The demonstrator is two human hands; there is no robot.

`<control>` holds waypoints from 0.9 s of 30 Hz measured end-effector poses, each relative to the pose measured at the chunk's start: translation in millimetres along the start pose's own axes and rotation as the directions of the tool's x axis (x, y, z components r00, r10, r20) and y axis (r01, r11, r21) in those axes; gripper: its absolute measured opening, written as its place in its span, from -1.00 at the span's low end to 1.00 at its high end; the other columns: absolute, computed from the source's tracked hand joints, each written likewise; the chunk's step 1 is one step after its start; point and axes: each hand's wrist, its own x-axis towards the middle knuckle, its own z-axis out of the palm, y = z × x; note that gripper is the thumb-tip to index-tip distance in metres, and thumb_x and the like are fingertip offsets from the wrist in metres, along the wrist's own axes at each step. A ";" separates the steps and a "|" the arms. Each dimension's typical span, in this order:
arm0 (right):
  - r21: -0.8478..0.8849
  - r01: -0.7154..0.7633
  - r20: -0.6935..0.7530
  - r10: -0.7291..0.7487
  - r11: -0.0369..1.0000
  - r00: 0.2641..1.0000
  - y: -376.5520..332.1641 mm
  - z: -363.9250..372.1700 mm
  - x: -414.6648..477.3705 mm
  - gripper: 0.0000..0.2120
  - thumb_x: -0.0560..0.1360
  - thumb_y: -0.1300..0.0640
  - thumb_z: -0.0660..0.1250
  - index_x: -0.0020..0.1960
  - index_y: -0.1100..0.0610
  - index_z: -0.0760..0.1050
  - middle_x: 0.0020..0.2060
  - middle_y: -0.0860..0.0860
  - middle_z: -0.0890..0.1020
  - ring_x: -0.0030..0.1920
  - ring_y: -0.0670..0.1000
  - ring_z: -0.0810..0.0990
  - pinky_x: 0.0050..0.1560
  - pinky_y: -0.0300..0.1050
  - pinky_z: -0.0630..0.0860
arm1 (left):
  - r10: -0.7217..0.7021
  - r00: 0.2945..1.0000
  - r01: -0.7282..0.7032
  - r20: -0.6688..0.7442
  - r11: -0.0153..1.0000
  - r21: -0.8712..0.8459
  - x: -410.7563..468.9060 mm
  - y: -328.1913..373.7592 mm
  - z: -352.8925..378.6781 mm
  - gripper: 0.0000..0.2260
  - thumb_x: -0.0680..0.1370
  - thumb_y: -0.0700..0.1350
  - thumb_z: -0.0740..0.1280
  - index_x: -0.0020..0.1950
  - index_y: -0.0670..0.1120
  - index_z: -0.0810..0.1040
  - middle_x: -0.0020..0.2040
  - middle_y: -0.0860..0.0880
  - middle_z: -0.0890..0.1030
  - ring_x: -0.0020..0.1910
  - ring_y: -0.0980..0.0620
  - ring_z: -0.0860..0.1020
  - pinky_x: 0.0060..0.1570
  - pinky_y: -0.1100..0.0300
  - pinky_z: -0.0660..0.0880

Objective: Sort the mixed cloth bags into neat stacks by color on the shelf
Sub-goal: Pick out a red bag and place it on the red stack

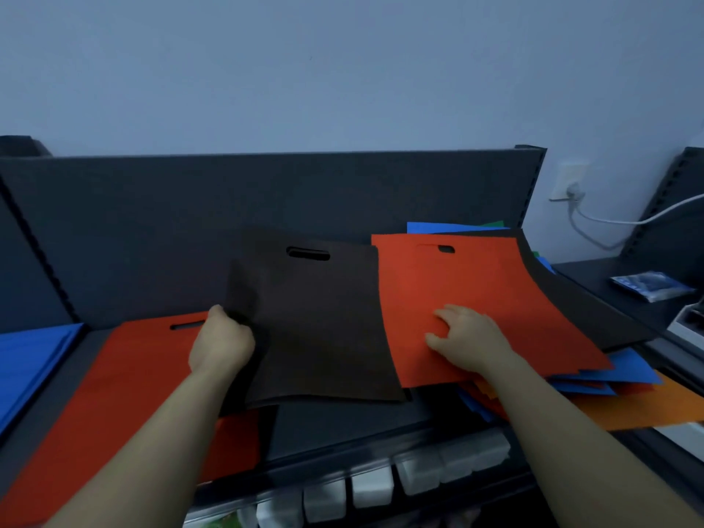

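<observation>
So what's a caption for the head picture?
Left hand grips dark brown cloth bag; right hand touches red cloth bag atop pile.

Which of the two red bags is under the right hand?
The right-side red bag, topping the mixed pile, with the right hand resting on it. The left-side red bag lies flat on the shelf.

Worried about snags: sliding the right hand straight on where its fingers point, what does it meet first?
Probably the dark brown cloth bag gripped by the left hand, just past the red cloth bag under the right hand.
</observation>
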 end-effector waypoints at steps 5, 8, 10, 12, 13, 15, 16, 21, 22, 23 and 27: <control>-0.036 -0.160 0.013 0.160 0.987 0.987 26.6 -18.5 3.6 -0.45 0.55 -0.12 0.14 0.50 0.01 0.23 0.50 0.01 0.26 0.48 0.04 0.23 0.47 0.08 0.15 | -0.069 0.996 0.074 -0.058 0.993 0.090 2.3 -13.2 -18.7 -0.74 0.52 -0.23 0.15 0.20 -0.19 0.38 0.17 -0.26 0.53 0.15 -0.29 0.50 0.04 -0.02 0.39; 0.008 -0.181 -0.018 0.181 0.983 0.983 19.8 -25.3 4.8 -0.53 0.56 0.00 0.17 0.46 0.05 0.32 0.41 0.06 0.41 0.38 0.11 0.38 0.39 0.02 0.29 | -0.099 0.995 0.103 -0.034 0.984 0.144 6.6 -20.5 -23.1 -0.69 0.53 -0.21 0.17 0.26 -0.21 0.39 0.22 -0.25 0.53 0.19 -0.28 0.50 0.10 -0.04 0.40; 0.021 -0.111 -0.059 0.112 0.994 0.992 4.3 -20.3 3.6 -0.52 0.55 -0.05 0.19 0.42 0.09 0.37 0.36 0.09 0.47 0.35 0.12 0.42 0.34 0.00 0.34 | -0.119 0.993 0.120 -0.015 0.978 0.173 6.0 -23.1 -23.0 -0.67 0.53 -0.19 0.18 0.29 -0.22 0.39 0.23 -0.25 0.52 0.20 -0.28 0.50 0.10 -0.03 0.40; 0.012 -0.031 -0.095 0.031 0.999 0.995 -14.0 -11.5 1.0 -0.46 0.50 -0.22 0.22 0.32 0.12 0.46 0.27 0.09 0.53 0.29 0.12 0.46 0.28 0.00 0.38 | -0.138 0.990 0.140 -0.026 0.972 0.188 4.2 -25.7 -23.3 -0.65 0.54 -0.18 0.19 0.32 -0.24 0.36 0.24 -0.26 0.51 0.22 -0.28 0.49 0.13 -0.04 0.40; -0.009 -0.003 -0.096 0.003 1.000 0.995 -22.8 -7.8 -0.3 -0.42 0.45 -0.29 0.24 0.26 0.12 0.49 0.22 0.08 0.55 0.26 0.12 0.48 0.25 0.00 0.40 | -0.146 0.989 0.150 -0.038 0.970 0.190 3.8 -27.7 -24.3 -0.64 0.55 -0.18 0.19 0.33 -0.24 0.35 0.24 -0.26 0.51 0.22 -0.28 0.49 0.14 -0.05 0.40; -0.053 0.014 -0.062 -0.017 0.998 0.998 -35.4 -2.8 -1.6 -0.38 0.37 -0.36 0.28 0.20 0.09 0.49 0.22 0.05 0.52 0.26 0.10 0.45 0.25 0.02 0.38 | -0.162 0.985 0.170 -0.055 0.965 0.199 4.7 -33.2 -27.0 -0.64 0.55 -0.18 0.19 0.32 -0.25 0.35 0.23 -0.27 0.51 0.21 -0.29 0.49 0.14 -0.06 0.41; -0.061 0.005 -0.036 -0.007 0.998 0.999 -38.8 -1.4 -1.7 -0.36 0.35 -0.36 0.31 0.22 0.07 0.46 0.25 0.05 0.49 0.30 0.10 0.42 0.29 0.04 0.35 | -0.167 0.985 0.174 -0.052 0.963 0.205 6.2 -36.2 -28.0 -0.65 0.54 -0.18 0.19 0.31 -0.25 0.36 0.23 -0.27 0.51 0.21 -0.29 0.49 0.14 -0.06 0.41; -0.041 -0.054 -0.064 0.051 0.998 0.997 -37.1 -0.9 -2.3 -0.37 0.36 -0.27 0.37 0.28 0.09 0.41 0.23 0.06 0.45 0.28 0.11 0.41 0.30 0.08 0.34 | -0.155 0.986 0.143 0.061 0.975 0.169 6.2 -36.2 -19.3 -0.68 0.53 -0.22 0.19 0.27 -0.28 0.42 0.20 -0.28 0.53 0.16 -0.28 0.52 0.04 0.01 0.43; -0.020 -0.056 -0.090 0.054 0.998 0.994 -35.5 -2.0 -3.1 -0.40 0.36 -0.27 0.37 0.24 0.10 0.44 0.17 0.06 0.48 0.23 0.12 0.45 0.24 0.07 0.38 | -0.147 0.986 0.132 0.083 0.978 0.164 3.9 -33.2 -14.8 -0.68 0.54 -0.22 0.19 0.28 -0.28 0.41 0.21 -0.27 0.52 0.16 -0.27 0.52 0.03 0.02 0.42; 0.004 -0.056 -0.119 0.057 0.998 0.991 -34.2 -3.5 -3.9 -0.44 0.36 -0.27 0.36 0.18 0.11 0.46 0.11 0.06 0.49 0.18 0.13 0.48 0.17 0.05 0.41 | -0.132 0.986 0.115 0.105 0.980 0.160 1.2 -29.5 -9.8 -0.67 0.54 -0.21 0.18 0.29 -0.28 0.41 0.22 -0.27 0.52 0.16 -0.27 0.52 0.04 0.02 0.43; 0.078 -0.078 -0.173 0.091 0.994 0.981 -29.0 -9.0 -4.8 -0.50 0.38 -0.28 0.33 0.05 0.13 0.50 0.02 0.09 0.55 0.07 0.15 0.54 0.05 0.03 0.49 | -0.057 0.982 0.029 0.182 0.988 0.152 -9.9 -13.7 13.4 -0.69 0.55 -0.25 0.18 0.27 -0.30 0.41 0.25 -0.28 0.51 0.21 -0.26 0.50 0.12 0.03 0.44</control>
